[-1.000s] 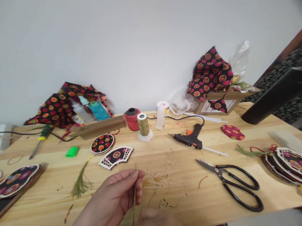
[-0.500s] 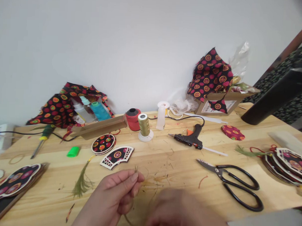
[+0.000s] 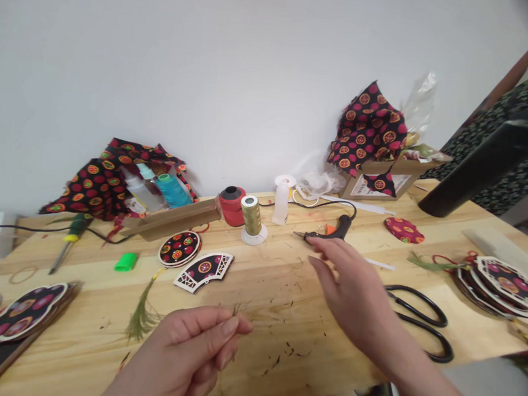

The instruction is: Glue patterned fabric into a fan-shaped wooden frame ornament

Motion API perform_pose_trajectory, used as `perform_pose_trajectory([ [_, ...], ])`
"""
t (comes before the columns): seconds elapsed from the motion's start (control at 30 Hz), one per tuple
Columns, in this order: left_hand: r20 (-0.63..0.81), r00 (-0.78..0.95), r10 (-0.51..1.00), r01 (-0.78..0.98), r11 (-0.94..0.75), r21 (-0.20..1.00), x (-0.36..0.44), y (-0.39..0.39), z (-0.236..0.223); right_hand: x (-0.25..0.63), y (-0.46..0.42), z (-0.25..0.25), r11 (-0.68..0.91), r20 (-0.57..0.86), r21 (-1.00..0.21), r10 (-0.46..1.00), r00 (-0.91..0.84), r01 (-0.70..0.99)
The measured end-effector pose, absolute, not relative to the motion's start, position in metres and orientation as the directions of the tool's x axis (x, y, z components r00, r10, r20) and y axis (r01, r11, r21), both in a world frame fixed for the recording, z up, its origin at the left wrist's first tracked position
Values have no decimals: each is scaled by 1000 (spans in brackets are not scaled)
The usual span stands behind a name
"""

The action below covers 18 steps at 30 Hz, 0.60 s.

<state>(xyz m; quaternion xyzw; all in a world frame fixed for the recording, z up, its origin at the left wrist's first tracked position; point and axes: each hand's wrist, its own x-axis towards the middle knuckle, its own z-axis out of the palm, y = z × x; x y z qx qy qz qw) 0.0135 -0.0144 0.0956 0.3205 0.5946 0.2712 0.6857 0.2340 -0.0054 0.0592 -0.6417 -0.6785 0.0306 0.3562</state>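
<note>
My left hand pinches a small bunch of thin olive-green thread between thumb and fingers; its wisps stick out above the fingertips. Further right, my right hand reaches forward over the table, thumb apart from the fingers, holding nothing that I can see. It hides part of the black glue gun and the blades of the black-handled scissors. Beyond my left hand lie a fan-shaped patterned piece and a round one with a green tassel.
A gold thread spool and a red one stand by the wall, near a white bottle. Boxes with patterned cloth are behind. Ornaments are stacked at right, a screwdriver at left. Another person stands at far right.
My right hand has moved from the front edge, beside my left hand, up and right over the scissors towards the glue gun. My left hand keeps its pinch in nearly the same place.
</note>
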Motion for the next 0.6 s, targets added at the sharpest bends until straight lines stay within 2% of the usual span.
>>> perform_pose_trajectory([
  [0.1,-657,121,744,-72,667,742,13,-15,86,283,-35,48,51,370,-181,929,20,982],
  [0.2,-674,100,731,-121,682,721,16,-15,76,326,-68,30,9,272,-16,962,-5,1000],
  [0.3,-702,119,702,-137,712,689,20,-16,71,346,-84,16,33,235,29,971,-39,999],
  [0.43,-709,126,694,-156,719,677,22,-17,68,345,-82,11,-5,215,37,977,-3,999],
  [0.6,-671,-10,742,-316,634,706,-3,-10,69,355,-78,22,-61,139,15,989,58,998],
])
